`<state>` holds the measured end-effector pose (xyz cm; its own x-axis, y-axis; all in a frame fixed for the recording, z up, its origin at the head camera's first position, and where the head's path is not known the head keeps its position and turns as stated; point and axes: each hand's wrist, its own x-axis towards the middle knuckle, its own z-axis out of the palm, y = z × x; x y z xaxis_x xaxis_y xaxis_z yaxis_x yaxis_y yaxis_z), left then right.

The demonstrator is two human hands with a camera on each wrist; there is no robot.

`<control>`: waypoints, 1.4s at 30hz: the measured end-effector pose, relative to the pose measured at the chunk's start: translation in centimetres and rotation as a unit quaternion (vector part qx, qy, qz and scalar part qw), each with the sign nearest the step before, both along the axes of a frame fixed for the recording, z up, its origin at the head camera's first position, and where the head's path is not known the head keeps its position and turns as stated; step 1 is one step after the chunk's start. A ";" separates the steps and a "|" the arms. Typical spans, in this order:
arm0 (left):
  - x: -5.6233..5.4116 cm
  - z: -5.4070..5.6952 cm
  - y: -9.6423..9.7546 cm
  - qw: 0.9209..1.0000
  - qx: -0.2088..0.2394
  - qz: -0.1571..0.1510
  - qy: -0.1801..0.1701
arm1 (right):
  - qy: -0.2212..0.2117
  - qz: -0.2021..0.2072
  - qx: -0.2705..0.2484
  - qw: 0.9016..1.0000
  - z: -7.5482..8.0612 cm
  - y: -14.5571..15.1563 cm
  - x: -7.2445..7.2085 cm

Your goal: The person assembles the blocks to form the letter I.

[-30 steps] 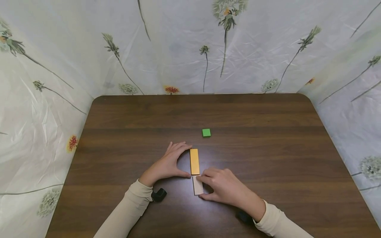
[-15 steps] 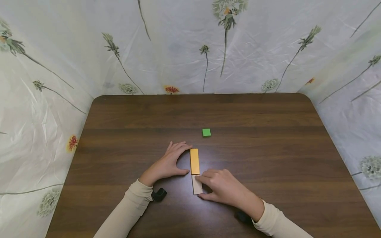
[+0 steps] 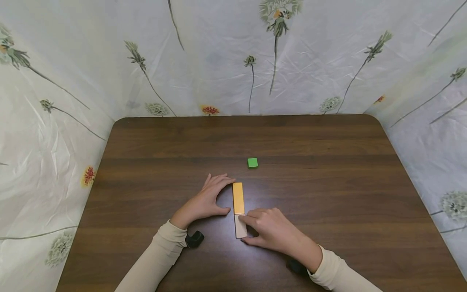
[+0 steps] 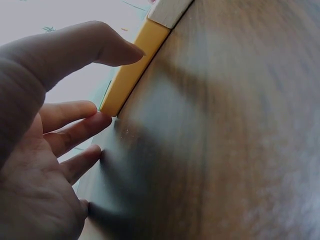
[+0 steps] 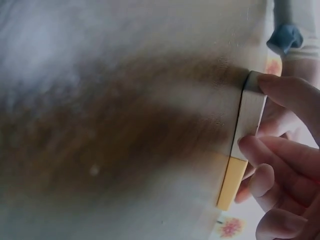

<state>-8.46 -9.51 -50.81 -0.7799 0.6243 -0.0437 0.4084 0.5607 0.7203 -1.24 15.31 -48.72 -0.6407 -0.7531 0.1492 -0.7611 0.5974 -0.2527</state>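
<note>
The right hand point(image 3: 273, 227) pinches and partly hides the pale block point(image 3: 240, 230); the left hand point(image 3: 205, 200), spread, touches the yellow block point(image 3: 238, 198). Both long axes point forward.

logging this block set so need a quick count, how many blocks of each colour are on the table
Yellow block: 1
Pale block: 1
Green block: 1
Total: 3

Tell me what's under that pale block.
The pale block sits on the brown table; its underside and the patch directly beneath are covered, so anything there cannot be seen.
</note>
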 end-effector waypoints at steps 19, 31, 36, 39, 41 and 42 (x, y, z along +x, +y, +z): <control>0.0 0.0 -0.2 1.000 0.008 0.003 -0.001 | 0.016 -0.009 -0.029 0.999 0.6 0.0 -0.3; -0.1 -0.3 -0.3 1.000 0.020 0.004 -0.018 | -0.063 -0.084 -0.143 0.984 1.5 2.8 -5.4; -0.1 -0.4 -0.3 1.000 0.014 0.008 -0.024 | -0.081 -0.117 -0.164 0.976 1.5 3.4 -7.9; -0.1 -0.3 -0.4 1.000 0.014 0.008 -0.026 | -0.086 -0.130 -0.162 0.974 1.3 3.4 -9.2; -0.1 -0.2 -0.4 1.000 0.016 0.007 -0.026 | -0.091 -0.137 -0.158 0.974 1.3 3.3 -9.9; -0.1 -0.2 -0.3 1.000 0.017 0.007 -0.025 | -0.091 -0.140 -0.155 0.974 1.2 3.3 -10.3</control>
<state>-8.55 -9.86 -50.99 -0.7864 0.6145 -0.0627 0.3627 0.5416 0.7584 -11.55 18.57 -47.50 -0.8519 -0.4818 0.2053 -0.5043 0.6489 -0.5697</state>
